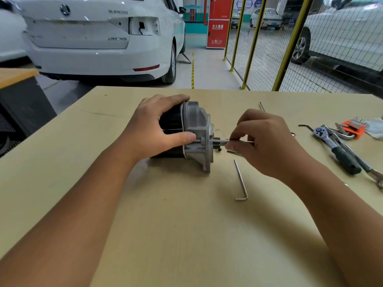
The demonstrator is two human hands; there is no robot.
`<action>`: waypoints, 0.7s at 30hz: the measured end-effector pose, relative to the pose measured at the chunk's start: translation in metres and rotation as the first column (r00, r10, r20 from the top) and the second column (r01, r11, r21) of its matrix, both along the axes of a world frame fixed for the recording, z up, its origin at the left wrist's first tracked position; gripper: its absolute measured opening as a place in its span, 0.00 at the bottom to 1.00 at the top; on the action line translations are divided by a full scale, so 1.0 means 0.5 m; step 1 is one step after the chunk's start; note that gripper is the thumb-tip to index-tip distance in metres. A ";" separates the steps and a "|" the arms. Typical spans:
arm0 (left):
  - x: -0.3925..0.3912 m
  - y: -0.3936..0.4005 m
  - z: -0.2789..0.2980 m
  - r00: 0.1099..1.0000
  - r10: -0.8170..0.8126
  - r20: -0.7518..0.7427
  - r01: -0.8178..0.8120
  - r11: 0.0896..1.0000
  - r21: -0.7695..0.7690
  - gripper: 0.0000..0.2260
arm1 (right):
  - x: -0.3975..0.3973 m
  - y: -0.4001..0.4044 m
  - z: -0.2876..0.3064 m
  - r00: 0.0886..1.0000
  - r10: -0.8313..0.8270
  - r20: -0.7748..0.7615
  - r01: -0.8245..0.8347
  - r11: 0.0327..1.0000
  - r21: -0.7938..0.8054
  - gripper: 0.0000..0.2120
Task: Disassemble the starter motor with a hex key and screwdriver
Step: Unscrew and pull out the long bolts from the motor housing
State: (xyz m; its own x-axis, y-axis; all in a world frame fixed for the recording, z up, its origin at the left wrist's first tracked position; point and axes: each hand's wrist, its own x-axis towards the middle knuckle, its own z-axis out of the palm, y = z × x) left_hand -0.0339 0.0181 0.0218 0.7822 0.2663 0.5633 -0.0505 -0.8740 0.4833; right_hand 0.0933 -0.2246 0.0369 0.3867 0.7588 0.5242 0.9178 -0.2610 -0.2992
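The starter motor (194, 133) lies on its side on the tan table (186, 224), black body to the left and grey aluminium end housing to the right. My left hand (157, 125) grips the black body, thumb lying along the front near the housing. My right hand (263, 141) pinches a thin silver rod (217, 141), a long bolt or hex key, that runs horizontally into the housing's flange. A loose L-shaped hex key (240, 180) lies on the table just in front of the motor, apart from both hands.
A ratchet wrench (335, 150) with a black grip, other metal tools and an orange hex key holder (353, 126) lie at the right edge. Another thin key (261, 106) rests behind my right hand. White cars and a yellow mesh fence stand beyond the table.
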 end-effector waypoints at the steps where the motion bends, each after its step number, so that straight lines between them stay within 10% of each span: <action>1: 0.000 0.000 0.000 1.000 0.000 -0.001 0.000 1.000 0.003 0.38 | 0.003 0.000 -0.001 1.000 0.005 -0.007 -0.005 1.000 -0.010 0.04; 21: -0.007 -0.040 0.014 0.992 0.059 0.107 -0.079 0.978 0.193 0.33 | 0.013 0.003 -0.008 1.000 -0.017 0.023 0.016 0.999 0.041 0.03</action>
State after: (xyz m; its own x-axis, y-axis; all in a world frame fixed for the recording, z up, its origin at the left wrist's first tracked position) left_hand -0.0375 -0.0017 0.0289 0.7028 0.1941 0.6844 -0.0258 -0.9545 0.2972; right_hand 0.1000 -0.2232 0.0328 0.3861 0.7303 0.5635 0.9204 -0.2643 -0.2881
